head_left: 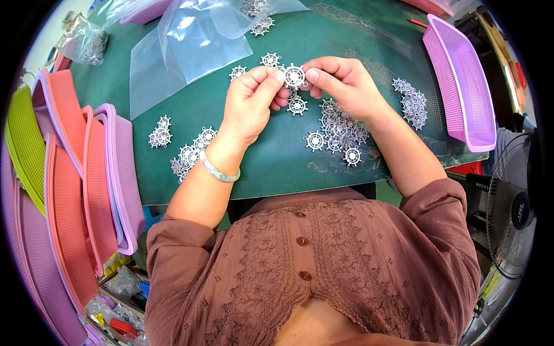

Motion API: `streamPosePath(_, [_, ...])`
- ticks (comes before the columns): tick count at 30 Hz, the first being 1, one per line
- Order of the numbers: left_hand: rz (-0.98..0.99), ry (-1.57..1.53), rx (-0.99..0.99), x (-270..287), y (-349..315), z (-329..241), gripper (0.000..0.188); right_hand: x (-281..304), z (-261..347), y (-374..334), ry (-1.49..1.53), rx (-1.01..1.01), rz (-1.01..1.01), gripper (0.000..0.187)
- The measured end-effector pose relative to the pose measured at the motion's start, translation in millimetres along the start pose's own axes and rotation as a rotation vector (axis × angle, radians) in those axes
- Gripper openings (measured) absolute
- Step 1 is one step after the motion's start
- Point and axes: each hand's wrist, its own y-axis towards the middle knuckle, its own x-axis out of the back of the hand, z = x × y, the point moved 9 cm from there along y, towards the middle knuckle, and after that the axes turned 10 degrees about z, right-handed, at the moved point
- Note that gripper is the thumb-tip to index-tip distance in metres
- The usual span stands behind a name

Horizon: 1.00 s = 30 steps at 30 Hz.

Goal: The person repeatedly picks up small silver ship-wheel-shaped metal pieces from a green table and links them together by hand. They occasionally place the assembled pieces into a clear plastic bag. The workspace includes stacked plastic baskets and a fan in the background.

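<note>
Between my two hands, above the green table, is a silver ship's-wheel charm (295, 75). My left hand (252, 101) pinches its left side between thumb and fingers. From the right, my right hand (345, 86) grips its edge the same way. Just below and behind lie a few loose ship's-wheel charms (297, 105), with another charm (270, 60) beyond my left fingertips. A larger heap of the same charms (341, 128) sits under my right wrist. Beside my left forearm is one more pile of charms (193, 154), partly hidden by the arm.
Small charm piles lie at far left (161, 132) and right (411, 102). Clear plastic bags (190, 46) spread over the table's far left. A purple basket (461, 86) stands at the right edge, above a fan (511, 207). Stacked pink, purple and green baskets (69, 173) line the left.
</note>
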Motion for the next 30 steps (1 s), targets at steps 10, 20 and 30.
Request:
streamPosePath(10, [0.012,-0.041,0.011,0.5,0.2,1.7,0.017,-0.5,0.9,-1.1,-0.017,-0.009,-0.005,0.023])
streamPosePath(20, [0.008,-0.06,0.044,0.5,0.0,3.3,0.018,-1.5,2.3,-1.4,-0.043,-0.008,0.008,0.021])
streamPosePath(30, [-0.047,-0.018,-0.025,3.4,0.5,-0.8,0.019,-3.8,2.9,-1.1,-0.096,0.057,0.007,0.015])
